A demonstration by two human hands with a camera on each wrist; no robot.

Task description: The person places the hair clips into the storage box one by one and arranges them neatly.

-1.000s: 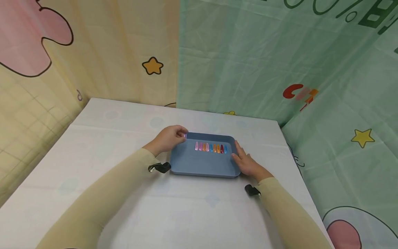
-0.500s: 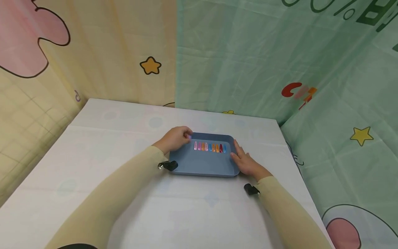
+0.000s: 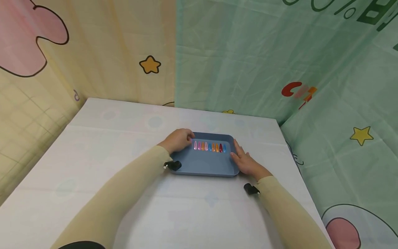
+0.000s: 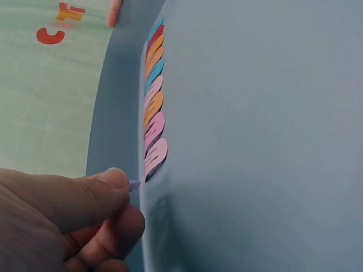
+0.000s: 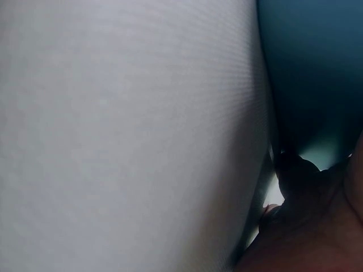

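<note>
A blue-grey tray [image 3: 205,164] lies on the white-covered table. Inside, near its far wall, several snap hair clips [image 3: 209,147] form a row in pink, orange, blue and red. My left hand [image 3: 178,140] is over the tray's far left corner. Thumb and finger pinch a small purple hair clip [image 4: 134,185], mostly hidden by the fingertips, just beside the pale pink clip [image 4: 156,157] at the row's end. At the tray's right side my right hand [image 3: 247,164] holds the rim, thumb on the inner side and other fingers outside.
White cloth covers the table [image 3: 192,214] around the tray. Printed curtains [image 3: 236,62] hang behind it and at both sides. A small black device [image 3: 250,189] sits at the right wrist, and another [image 3: 174,165] at the left, above the tray's left edge.
My left hand has moved right and slightly nearer with the purple hair clip, to the left end of the row. The right hand stays on the rim; the row looks the same.
</note>
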